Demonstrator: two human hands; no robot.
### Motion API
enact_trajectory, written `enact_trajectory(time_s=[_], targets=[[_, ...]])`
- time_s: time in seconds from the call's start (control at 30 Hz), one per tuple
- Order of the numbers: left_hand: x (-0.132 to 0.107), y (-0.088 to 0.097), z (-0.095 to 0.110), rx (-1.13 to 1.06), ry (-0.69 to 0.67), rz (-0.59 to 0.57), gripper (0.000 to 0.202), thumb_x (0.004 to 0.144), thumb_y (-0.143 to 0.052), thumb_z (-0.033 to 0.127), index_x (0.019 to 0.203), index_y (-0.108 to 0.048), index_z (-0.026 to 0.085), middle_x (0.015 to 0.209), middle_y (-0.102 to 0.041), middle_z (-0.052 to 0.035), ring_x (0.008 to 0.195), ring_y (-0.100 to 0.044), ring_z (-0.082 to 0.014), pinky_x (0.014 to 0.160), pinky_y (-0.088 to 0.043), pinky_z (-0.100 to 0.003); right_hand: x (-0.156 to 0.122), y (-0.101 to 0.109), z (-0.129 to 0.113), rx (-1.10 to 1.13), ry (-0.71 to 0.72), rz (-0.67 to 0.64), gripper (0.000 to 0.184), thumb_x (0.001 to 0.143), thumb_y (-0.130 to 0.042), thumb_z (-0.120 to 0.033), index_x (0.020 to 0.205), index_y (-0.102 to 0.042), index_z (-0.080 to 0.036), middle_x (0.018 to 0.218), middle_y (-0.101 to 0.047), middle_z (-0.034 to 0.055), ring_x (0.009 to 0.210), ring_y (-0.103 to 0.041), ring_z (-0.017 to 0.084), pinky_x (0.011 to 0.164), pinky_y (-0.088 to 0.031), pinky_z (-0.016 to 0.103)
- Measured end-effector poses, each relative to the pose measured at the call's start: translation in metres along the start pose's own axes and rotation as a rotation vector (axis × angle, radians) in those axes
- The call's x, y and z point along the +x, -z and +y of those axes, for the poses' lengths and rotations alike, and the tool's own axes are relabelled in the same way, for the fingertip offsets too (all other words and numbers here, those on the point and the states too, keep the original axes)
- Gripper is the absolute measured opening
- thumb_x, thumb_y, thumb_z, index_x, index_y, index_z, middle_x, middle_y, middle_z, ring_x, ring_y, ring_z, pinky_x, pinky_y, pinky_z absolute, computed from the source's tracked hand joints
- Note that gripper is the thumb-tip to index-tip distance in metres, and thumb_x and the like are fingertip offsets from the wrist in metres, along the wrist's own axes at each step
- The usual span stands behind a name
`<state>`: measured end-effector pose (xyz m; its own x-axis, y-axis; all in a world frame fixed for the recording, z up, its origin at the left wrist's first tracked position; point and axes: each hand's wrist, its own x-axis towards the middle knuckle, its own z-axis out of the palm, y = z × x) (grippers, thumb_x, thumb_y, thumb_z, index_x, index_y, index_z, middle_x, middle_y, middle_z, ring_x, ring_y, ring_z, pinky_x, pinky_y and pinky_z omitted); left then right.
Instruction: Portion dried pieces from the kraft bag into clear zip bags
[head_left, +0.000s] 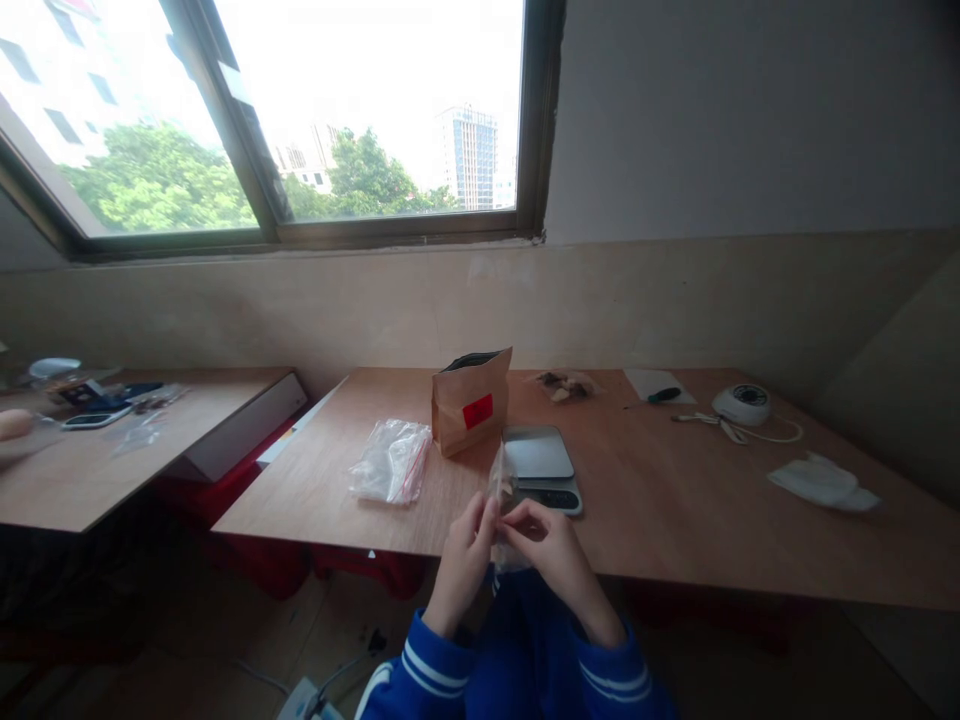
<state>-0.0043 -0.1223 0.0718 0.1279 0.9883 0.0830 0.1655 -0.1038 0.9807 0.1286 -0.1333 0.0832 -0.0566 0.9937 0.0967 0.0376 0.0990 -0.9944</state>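
Observation:
My left hand (465, 560) and my right hand (551, 555) meet just off the near edge of the wooden table (675, 500). Both pinch a small clear plastic bag (501, 480) that stands upright between the fingertips, with something pale inside it. Right behind the bag lies a small digital scale (541, 462) with a grey platform. A brown paper pouch (471, 400) with a red label stands open to the left of the scale. A pile of clear zip bags (391, 462) lies left of the pouch.
At the table's back lie a heap of dried brown pieces (564, 384), a sheet of paper with a dark pen (660, 392), a white round device with a cord (742, 404) and crumpled white tissue (821, 482). A second table (112, 470) on the left carries clutter.

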Motion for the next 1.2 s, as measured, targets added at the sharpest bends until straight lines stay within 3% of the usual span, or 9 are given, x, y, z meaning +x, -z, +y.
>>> enact_trajectory(time_s=[0.27, 0.53, 0.67, 0.83, 0.9, 1.07, 1.2], targets=[[0.004, -0.007, 0.007, -0.032, -0.031, 0.059, 0.039, 0.088, -0.043, 0.053, 0.068, -0.045, 0.019, 0.062, -0.044, 0.0035, 0.060, -0.043, -0.0114, 0.057, -0.033, -0.024, 0.001, 0.001, 0.003, 0.056, -0.033, 0.017, 0.033, 0.069, -0.073, -0.048, 0.069, -0.064, -0.017, 0.065, -0.066, 0.0010, 0.062, -0.060, 0.016, 0.060, -0.049, 0.026], [0.008, -0.004, 0.006, -0.092, -0.005, -0.028, 0.042, 0.084, -0.049, 0.057, 0.067, -0.044, 0.019, 0.056, -0.042, 0.0050, 0.052, -0.039, -0.0088, 0.050, -0.031, -0.022, 0.002, 0.006, 0.000, 0.112, 0.002, 0.036, 0.031, 0.076, -0.068, -0.049, 0.074, -0.065, -0.018, 0.072, -0.067, 0.0016, 0.071, -0.064, 0.018, 0.069, -0.050, 0.027], [0.009, -0.006, 0.005, -0.037, 0.034, -0.001, 0.036, 0.086, -0.046, 0.051, 0.070, -0.045, 0.019, 0.055, -0.045, 0.0049, 0.048, -0.042, -0.0089, 0.046, -0.031, -0.021, 0.001, 0.002, 0.000, 0.099, 0.004, 0.049, 0.031, 0.077, -0.067, -0.048, 0.074, -0.063, -0.018, 0.072, -0.066, 0.0018, 0.071, -0.064, 0.018, 0.069, -0.049, 0.027], [0.011, -0.006, 0.009, 0.023, 0.052, -0.050, 0.025, 0.085, -0.043, 0.037, 0.067, -0.045, 0.019, 0.053, -0.043, 0.0053, 0.046, -0.043, -0.0095, 0.045, -0.032, -0.021, 0.000, 0.001, -0.001, 0.081, -0.017, 0.020, 0.031, 0.077, -0.066, -0.047, 0.074, -0.059, -0.017, 0.069, -0.065, 0.0026, 0.067, -0.063, 0.018, 0.065, -0.050, 0.028], [0.011, -0.007, 0.011, 0.063, -0.007, -0.027, 0.023, 0.083, -0.044, 0.032, 0.065, -0.045, 0.019, 0.053, -0.042, 0.0053, 0.047, -0.042, -0.0089, 0.048, -0.033, -0.021, -0.001, -0.001, -0.002, 0.055, 0.000, 0.071, 0.031, 0.078, -0.064, -0.047, 0.073, -0.058, -0.017, 0.069, -0.064, 0.0031, 0.067, -0.063, 0.019, 0.064, -0.050, 0.028], [0.009, -0.012, 0.016, 0.103, -0.068, 0.079, 0.023, 0.082, -0.045, 0.030, 0.062, -0.042, 0.019, 0.055, -0.042, 0.0050, 0.052, -0.041, -0.0093, 0.052, -0.033, -0.021, -0.003, -0.016, 0.000, -0.109, 0.053, 0.375, 0.030, 0.080, -0.057, -0.047, 0.073, -0.054, -0.018, 0.069, -0.062, 0.0047, 0.064, -0.062, 0.020, 0.059, -0.051, 0.029], [0.009, -0.016, 0.016, 0.144, -0.071, 0.129, 0.024, 0.080, -0.047, 0.029, 0.059, -0.039, 0.020, 0.054, -0.040, 0.0049, 0.053, -0.040, -0.0095, 0.052, -0.031, -0.021, -0.005, -0.025, 0.001, -0.146, 0.078, 0.409, 0.029, 0.082, -0.054, -0.047, 0.076, -0.054, -0.019, 0.072, -0.065, 0.0058, 0.064, -0.064, 0.020, 0.060, -0.052, 0.029]])
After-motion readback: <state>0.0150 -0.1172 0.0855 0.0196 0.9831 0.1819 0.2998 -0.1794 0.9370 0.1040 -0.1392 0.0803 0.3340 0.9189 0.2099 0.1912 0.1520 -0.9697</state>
